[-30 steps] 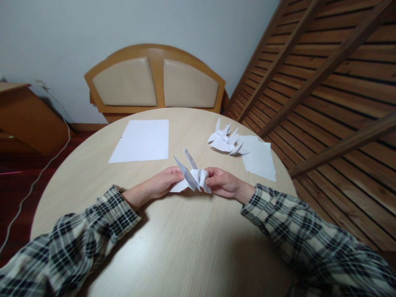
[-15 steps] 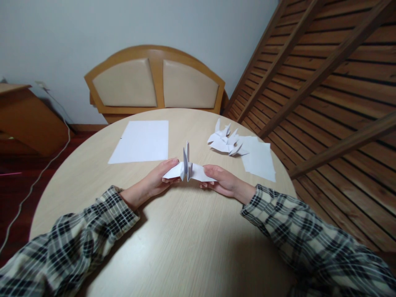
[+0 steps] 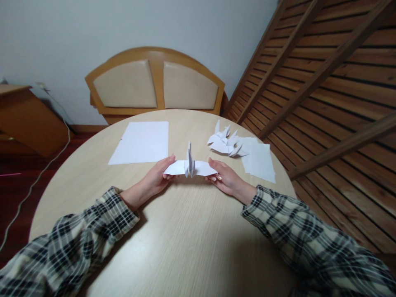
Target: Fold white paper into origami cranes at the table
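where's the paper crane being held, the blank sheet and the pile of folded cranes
paper crane (image 3: 189,168): head view, central body between the wings
blank sheet (image 3: 140,142): head view, middle of the sheet
pile of folded cranes (image 3: 223,142): head view, middle of the pile

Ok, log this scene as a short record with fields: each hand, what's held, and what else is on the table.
Left hand: pinching one wing of the paper crane
Right hand: pinching the other wing
Crane: wings spread level, pointed part upright in the middle
Table: round, light wood
Other paper: blank sheet far left; folded cranes beside loose sheets far right
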Motion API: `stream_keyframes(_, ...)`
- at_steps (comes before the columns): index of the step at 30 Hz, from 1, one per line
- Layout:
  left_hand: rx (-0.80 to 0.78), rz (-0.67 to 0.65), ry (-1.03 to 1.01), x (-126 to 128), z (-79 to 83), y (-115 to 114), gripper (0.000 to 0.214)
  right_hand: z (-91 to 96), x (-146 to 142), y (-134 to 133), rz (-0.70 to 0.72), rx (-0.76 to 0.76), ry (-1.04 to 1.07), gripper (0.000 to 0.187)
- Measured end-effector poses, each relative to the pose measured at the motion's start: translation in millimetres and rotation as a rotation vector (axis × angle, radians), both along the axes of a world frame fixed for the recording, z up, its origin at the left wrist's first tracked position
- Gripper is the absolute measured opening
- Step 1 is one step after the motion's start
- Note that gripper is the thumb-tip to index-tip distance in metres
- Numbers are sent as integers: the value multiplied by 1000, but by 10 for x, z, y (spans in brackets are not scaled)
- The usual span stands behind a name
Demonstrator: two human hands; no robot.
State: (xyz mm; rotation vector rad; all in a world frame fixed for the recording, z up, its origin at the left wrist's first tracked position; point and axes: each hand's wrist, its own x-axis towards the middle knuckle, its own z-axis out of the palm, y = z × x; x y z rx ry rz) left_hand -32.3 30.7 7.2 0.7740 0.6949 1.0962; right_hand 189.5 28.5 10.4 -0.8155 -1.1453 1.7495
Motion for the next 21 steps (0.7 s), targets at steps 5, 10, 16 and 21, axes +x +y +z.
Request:
stream_keyframes(5, 15, 61, 16, -6, -8, 1, 41, -14, 5, 17, -26, -13, -4, 44)
stream_keyframes(10, -6, 131, 33, -20, 33, -19, 43, -6, 46, 44, -50, 53, -66, 44)
stream_keyframes(16, 12, 152, 27, -29, 81, 1, 59, 54, 184, 146, -104, 248, -287, 48)
stream_keyframes(21, 26, 183, 6, -60, 132, 28, 66, 131, 479, 258, -131, 388, -524, 52)
